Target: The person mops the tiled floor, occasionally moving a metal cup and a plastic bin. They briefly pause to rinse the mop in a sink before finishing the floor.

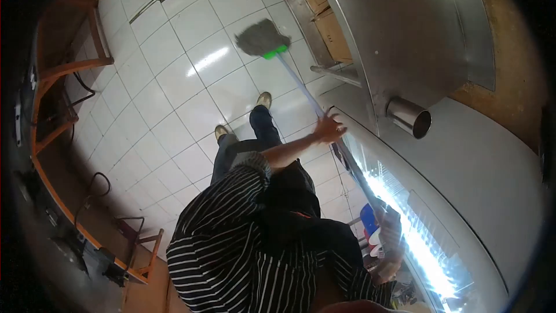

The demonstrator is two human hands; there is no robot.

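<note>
I look down at a mop whose grey strands (259, 36) rest on the white tiled floor (174, 81), fixed by a green clamp (274, 52). Its pale handle (301, 87) slants down to the right, past my feet. My left hand (329, 128) reaches across my striped shirt and dark apron and grips the handle midway. My right hand (391, 233) is closed around the handle's upper end, close to the lit glass front.
A stainless steel counter (405, 29) runs along the right, with a steel cylinder (410, 117) at its edge and cardboard boxes (327, 23) beneath. A brightly lit display case (405, 226) sits below my right hand. Wooden framing with cables (63, 110) lines the left.
</note>
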